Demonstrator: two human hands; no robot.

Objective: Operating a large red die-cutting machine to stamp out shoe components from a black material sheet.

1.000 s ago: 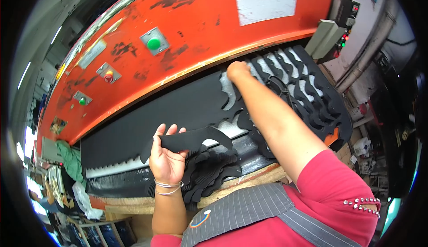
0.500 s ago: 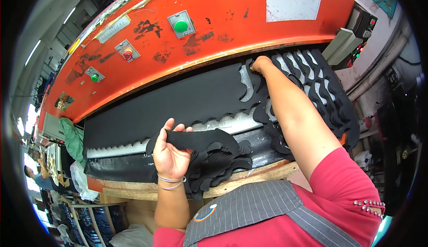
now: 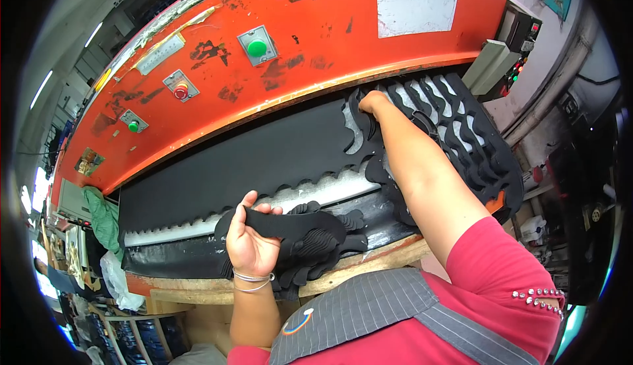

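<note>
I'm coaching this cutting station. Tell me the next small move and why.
Probably pull a cut piece free with the right hand, which reaches into the cut-out black foam sheet under the orange press, and add it to the stack of black pieces gripped by the left hand.

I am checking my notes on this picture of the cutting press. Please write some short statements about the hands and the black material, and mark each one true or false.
1. The left hand holds a stack of black cut pieces. True.
2. The right hand rests on the wooden edge of the bench. False: it reaches far under the orange press, at the cut edge of the black sheet.
3. The left wrist wears thin bracelets. True.
4. The black sheet is still whole on its right side. False: wavy shapes are cut out there, leaving a black web of offcut.
5. The large round button on the press front is green. True.
</note>
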